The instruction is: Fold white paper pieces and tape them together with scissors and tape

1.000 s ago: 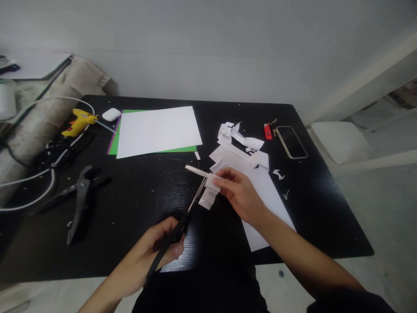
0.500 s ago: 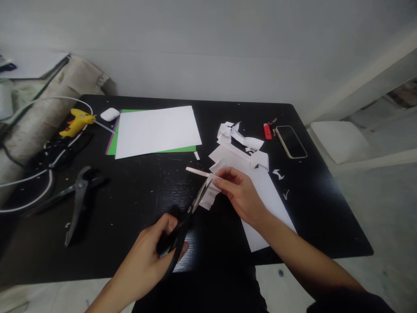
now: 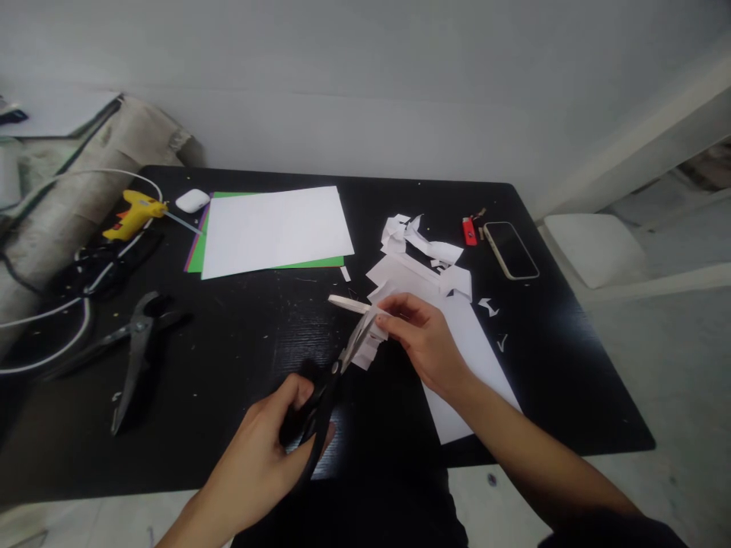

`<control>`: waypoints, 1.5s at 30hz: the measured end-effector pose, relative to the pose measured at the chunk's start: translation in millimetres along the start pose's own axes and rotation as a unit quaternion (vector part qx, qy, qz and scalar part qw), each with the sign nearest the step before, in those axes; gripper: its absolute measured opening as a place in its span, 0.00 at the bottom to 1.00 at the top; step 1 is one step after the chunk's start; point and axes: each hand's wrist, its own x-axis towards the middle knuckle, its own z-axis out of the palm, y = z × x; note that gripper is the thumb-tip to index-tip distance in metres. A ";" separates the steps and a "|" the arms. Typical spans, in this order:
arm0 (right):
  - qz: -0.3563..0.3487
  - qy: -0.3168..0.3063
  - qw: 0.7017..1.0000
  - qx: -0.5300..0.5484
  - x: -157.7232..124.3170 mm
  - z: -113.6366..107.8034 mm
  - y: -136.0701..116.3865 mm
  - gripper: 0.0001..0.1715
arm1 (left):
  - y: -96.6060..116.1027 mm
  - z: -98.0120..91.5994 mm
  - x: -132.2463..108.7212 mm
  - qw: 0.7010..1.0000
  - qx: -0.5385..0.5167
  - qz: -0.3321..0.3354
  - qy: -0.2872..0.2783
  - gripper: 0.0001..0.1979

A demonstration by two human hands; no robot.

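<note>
Firstly, at the far left, a pale roll (image 3: 85, 194) lies along the edge of the black table (image 3: 228, 426). A yellow glue gun (image 3: 132, 215) sits at the far left of the table, with dark pliers (image 3: 138, 335), jaws parted, nearer. Just right of the glue gun is a rounded white case (image 3: 193, 200), followed by a white sheet (image 3: 277, 232) overlying a green sheet (image 3: 195, 257).

At the near side, the left hand (image 3: 256, 449) is curled around the handles of black scissors (image 3: 336, 367); their blades lie across the folded paper (image 3: 365, 355) at centre. A narrow white strip (image 3: 347, 304) projects leftward from the paper's far end. The right hand (image 3: 426, 335) pinches the folded paper between thumb and fingers, above the table.

Beneath the right forearm lies a long white sheet (image 3: 448, 403), with crumpled scraps (image 3: 426, 240) at its far end. Further right are a red lighter (image 3: 469, 230) and, just beside it, a phone (image 3: 511, 250), screen dark. Beyond the table's right edge stands a white seat (image 3: 594, 250).
</note>
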 end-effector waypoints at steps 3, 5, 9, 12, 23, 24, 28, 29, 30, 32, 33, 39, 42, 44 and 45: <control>0.001 0.001 1.000 0.005 -0.3 0.1 -0.6 0.08 | -0.3 1.7 -0.4 1.000 0.021 0.001 0.014 0.09; 0.001 0.002 1.000 0.006 -0.5 0.1 -1.2 0.08 | -0.8 1.3 -0.1 0.999 0.029 0.002 0.016 0.08; 0.012 0.004 1.000 0.005 -0.9 -0.2 -2.6 0.09 | -2.5 -3.5 1.1 0.999 0.029 0.012 0.010 0.10; 0.013 -0.003 1.000 0.007 -1.0 -0.5 -2.8 0.09 | -2.9 -7.5 2.2 0.999 0.022 0.021 0.009 0.11; 0.005 -0.003 1.000 0.000 -0.8 0.0 -4.0 0.08 | 5.3 -5.7 6.7 1.000 0.015 -0.003 -0.005 0.11; 0.007 -0.003 1.000 0.000 -0.9 -0.1 -4.0 0.08 | 5.7 -6.2 7.1 1.000 0.013 -0.003 -0.007 0.11; 0.007 -0.002 1.000 -0.007 -0.1 -1.5 -2.8 0.08 | 5.6 -8.4 7.5 1.000 0.009 -0.001 -0.014 0.10; 0.007 -0.004 1.000 -0.006 0.3 -2.0 -2.2 0.08 | 5.4 -8.9 7.3 1.000 0.010 -0.003 -0.017 0.10; 0.008 -0.007 1.000 -0.004 0.7 -2.6 -1.7 0.08 | 5.1 -9.4 7.1 1.000 0.010 -0.005 -0.020 0.10; 0.012 -0.014 1.000 -0.003 1.5 -3.4 -1.1 0.08 | 4.7 -10.5 6.5 1.000 0.011 -0.012 -0.024 0.10; 0.013 -0.016 1.000 -0.006 1.6 -3.6 -1.1 0.07 | 4.6 -11.1 6.3 1.000 0.009 -0.015 -0.025 0.11; -0.025 -0.012 0.996 -0.089 -2.5 -1.9 -4.6 0.08 | 6.1 -11.9 5.6 0.998 -0.010 -0.037 -0.045 0.12; -0.043 -0.015 0.992 -0.114 -5.2 -0.7 -5.1 0.11 | 7.5 -9.4 6.0 0.998 -0.010 -0.040 -0.044 0.11; -0.048 -0.010 0.992 -0.117 -6.0 -0.1 -3.7 0.12 | 8.3 -7.1 6.6 0.999 -0.010 -0.035 -0.038 0.11; -0.050 -0.005 0.992 -0.117 -6.1 0.1 -2.7 0.12 | 8.5 -5.9 6.8 0.999 -0.009 -0.029 -0.033 0.11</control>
